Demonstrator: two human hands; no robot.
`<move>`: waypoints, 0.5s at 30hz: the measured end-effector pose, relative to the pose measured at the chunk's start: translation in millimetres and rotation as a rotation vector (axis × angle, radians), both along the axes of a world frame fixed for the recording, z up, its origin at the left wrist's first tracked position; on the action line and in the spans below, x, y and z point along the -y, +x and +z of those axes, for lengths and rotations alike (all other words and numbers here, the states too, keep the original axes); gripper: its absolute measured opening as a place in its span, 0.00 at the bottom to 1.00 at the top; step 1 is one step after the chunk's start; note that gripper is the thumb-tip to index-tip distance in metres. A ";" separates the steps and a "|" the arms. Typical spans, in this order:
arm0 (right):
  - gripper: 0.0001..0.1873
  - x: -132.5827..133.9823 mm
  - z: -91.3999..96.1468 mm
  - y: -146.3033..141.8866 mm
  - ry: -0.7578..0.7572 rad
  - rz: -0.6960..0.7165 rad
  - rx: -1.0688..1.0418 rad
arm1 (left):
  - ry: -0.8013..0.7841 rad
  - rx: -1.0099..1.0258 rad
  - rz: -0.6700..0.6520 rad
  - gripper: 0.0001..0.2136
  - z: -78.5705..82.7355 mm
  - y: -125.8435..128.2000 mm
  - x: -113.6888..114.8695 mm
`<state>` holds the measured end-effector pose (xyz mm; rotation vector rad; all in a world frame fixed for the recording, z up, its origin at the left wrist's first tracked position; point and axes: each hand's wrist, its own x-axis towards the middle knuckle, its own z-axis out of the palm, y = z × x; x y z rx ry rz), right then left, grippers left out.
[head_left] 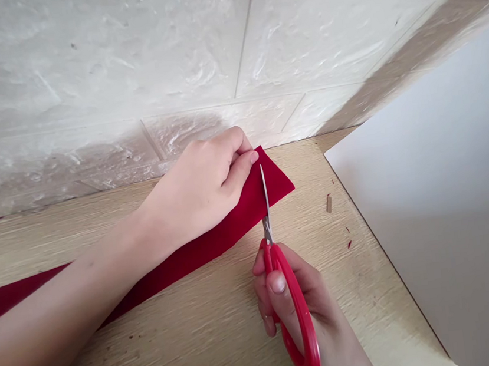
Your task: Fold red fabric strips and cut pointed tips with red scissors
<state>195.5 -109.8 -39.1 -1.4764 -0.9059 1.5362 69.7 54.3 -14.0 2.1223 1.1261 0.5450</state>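
Wooden tabletop (158, 348), left fingers (238, 172) pinning red felt (271, 185), right fingers (302, 274) gripping red scissors (305, 330)

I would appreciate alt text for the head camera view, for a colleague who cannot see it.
A right hand holds red-handled scissors against a strip of red fabric while the left hand presses it onto a wood-grain table, before a white brick-pattern wall.
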 end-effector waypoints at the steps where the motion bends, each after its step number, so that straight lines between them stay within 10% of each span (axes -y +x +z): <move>1: 0.25 0.0 0.6 0.0 -0.003 0.003 0.001 | 0.002 0.000 0.003 0.12 -0.4 -0.2 0.0; 15: 0.25 -0.1 -1.4 1.3 -0.051 -0.003 0.024 | -0.002 0.004 0.014 0.12 -0.3 -0.1 -0.7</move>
